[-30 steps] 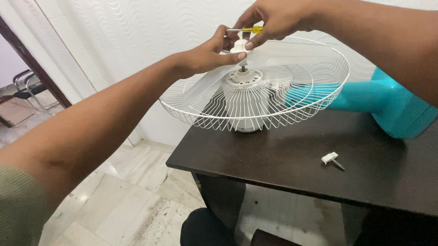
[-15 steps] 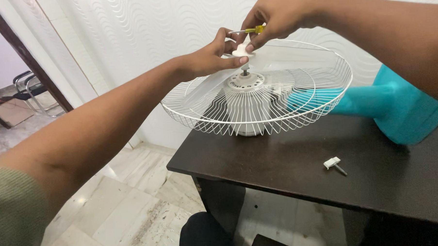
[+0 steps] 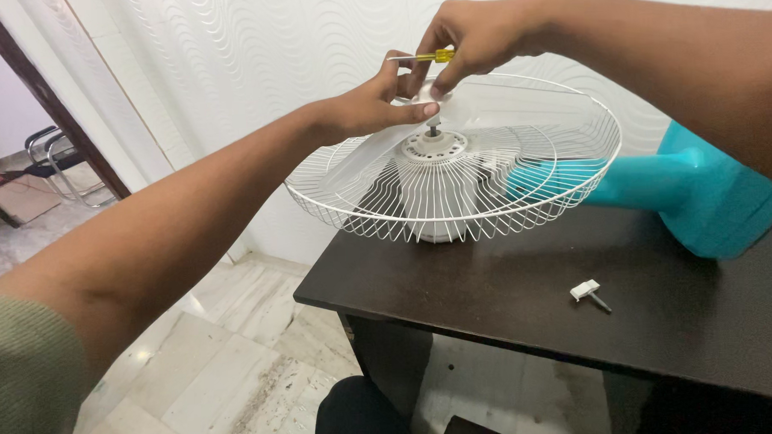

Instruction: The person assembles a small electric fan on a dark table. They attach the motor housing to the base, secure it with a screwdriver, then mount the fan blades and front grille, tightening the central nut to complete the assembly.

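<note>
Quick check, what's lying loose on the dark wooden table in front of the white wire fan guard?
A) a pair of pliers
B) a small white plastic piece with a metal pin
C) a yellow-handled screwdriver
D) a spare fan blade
B: a small white plastic piece with a metal pin lies alone on the dark wooden table; the yellow-handled screwdriver is up in the right hand.

A dark brown table (image 3: 508,281) with a flat, matte top carries the parts. Directly below the fingers (image 3: 416,111) of both hands, the white motor housing (image 3: 438,228) of a fan stands on the tabletop near its far edge, bearing a white wire guard (image 3: 386,210). Right of the fingers, a turquoise fan body (image 3: 711,206) lies on the table. Well below and right of the fingers, nearer the front edge, a small white clip with a dark screw (image 3: 587,292) rests alone.
</note>
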